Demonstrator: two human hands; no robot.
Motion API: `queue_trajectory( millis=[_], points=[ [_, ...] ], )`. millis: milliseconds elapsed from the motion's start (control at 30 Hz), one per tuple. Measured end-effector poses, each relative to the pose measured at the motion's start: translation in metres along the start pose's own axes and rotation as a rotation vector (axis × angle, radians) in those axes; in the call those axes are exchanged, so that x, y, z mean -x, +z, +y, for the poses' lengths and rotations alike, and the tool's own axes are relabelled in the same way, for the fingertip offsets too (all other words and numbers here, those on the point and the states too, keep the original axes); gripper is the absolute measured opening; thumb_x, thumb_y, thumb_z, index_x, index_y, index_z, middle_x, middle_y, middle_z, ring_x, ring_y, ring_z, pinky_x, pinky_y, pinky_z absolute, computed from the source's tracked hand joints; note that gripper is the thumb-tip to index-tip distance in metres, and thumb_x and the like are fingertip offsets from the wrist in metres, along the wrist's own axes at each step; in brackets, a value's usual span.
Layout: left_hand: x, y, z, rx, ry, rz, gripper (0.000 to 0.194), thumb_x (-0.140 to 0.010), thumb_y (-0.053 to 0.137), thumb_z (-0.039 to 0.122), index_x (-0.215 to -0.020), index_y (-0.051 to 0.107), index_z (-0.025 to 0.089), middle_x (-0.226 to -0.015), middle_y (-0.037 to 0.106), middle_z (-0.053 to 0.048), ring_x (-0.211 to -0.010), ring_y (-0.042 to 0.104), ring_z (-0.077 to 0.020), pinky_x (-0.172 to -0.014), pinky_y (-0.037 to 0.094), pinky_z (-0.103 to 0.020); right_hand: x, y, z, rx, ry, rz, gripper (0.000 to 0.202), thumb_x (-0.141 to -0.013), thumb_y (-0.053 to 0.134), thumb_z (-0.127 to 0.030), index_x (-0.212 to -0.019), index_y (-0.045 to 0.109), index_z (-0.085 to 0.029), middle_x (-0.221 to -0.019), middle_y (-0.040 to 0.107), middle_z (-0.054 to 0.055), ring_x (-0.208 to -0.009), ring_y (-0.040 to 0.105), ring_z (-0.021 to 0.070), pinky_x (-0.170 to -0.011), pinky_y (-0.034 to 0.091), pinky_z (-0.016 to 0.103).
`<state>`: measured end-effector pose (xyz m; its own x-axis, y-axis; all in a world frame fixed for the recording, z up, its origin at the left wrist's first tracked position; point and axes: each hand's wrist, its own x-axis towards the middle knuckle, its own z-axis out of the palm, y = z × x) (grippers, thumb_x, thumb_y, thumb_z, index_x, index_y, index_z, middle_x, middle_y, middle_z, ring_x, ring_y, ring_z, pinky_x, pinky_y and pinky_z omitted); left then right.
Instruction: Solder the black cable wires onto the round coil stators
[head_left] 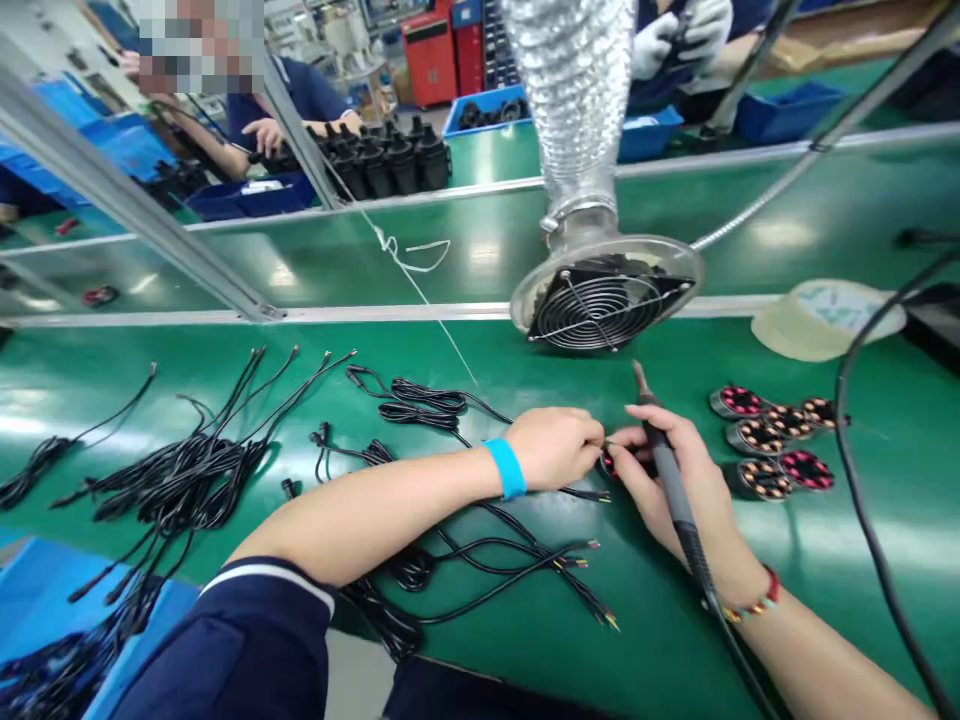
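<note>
My left hand, with a blue wristband, is closed in a pinch. A black cable runs into it; its end is hidden by the fingers. My right hand grips a soldering iron, its tip pointing up and away from me. Between the two hands' fingertips sits a small round part with red spots, mostly covered. More round parts, with copper or red coil-like rings, stand to the right. Below my left hand lie cables with bare coloured wire ends.
A fume extractor hood hangs just ahead of my hands. Bundled black cables lie left, above a blue bin. A pale yellow round item is at the back right. The iron's black cord loops at right. Co-workers sit across the bench.
</note>
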<state>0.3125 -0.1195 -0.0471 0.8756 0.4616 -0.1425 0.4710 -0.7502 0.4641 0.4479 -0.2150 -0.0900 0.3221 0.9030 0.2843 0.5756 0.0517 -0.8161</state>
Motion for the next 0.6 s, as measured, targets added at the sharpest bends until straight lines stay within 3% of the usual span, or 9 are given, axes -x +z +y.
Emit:
queue_trajectory(
  millis=[233, 400, 600],
  points=[
    [-0.002, 0.004, -0.002, 0.004, -0.009, 0.002, 0.028, -0.095, 0.039, 0.025, -0.101, 0.064, 0.017, -0.107, 0.066, -0.007, -0.102, 0.061, -0.0199, -0.081, 0.047, -0.029, -0.002, -0.003, 0.003, -0.006, 0.048, -0.069, 0.048, -0.081, 0.055, -0.049, -0.119, 0.048, -0.022, -0.085, 0.065, 0.005, -0.067, 0.063, 0.0195, -0.068, 0.054, 0.036],
    [-0.003, 0.0, -0.008, 0.053, -0.052, 0.033, 0.027, -0.096, 0.038, 0.026, -0.105, 0.062, 0.016, -0.113, 0.064, -0.007, -0.106, 0.059, -0.0188, -0.086, 0.047, -0.029, -0.004, -0.003, 0.003, 0.103, 0.022, -0.101, 0.054, -0.078, 0.054, -0.058, -0.118, 0.048, -0.021, -0.093, 0.065, 0.009, -0.083, 0.064, 0.0263, -0.084, 0.051, 0.048],
    [-0.004, -0.002, -0.011, 0.1, -0.114, 0.116, 0.025, -0.095, 0.04, 0.025, -0.099, 0.063, 0.016, -0.108, 0.064, -0.007, -0.106, 0.059, -0.0175, -0.089, 0.046, -0.028, -0.01, -0.001, 0.002, 0.134, 0.025, -0.114, 0.058, -0.077, 0.051, -0.061, -0.117, 0.048, -0.02, -0.093, 0.066, 0.01, -0.086, 0.065, 0.0281, -0.084, 0.052, 0.048]
  ],
)
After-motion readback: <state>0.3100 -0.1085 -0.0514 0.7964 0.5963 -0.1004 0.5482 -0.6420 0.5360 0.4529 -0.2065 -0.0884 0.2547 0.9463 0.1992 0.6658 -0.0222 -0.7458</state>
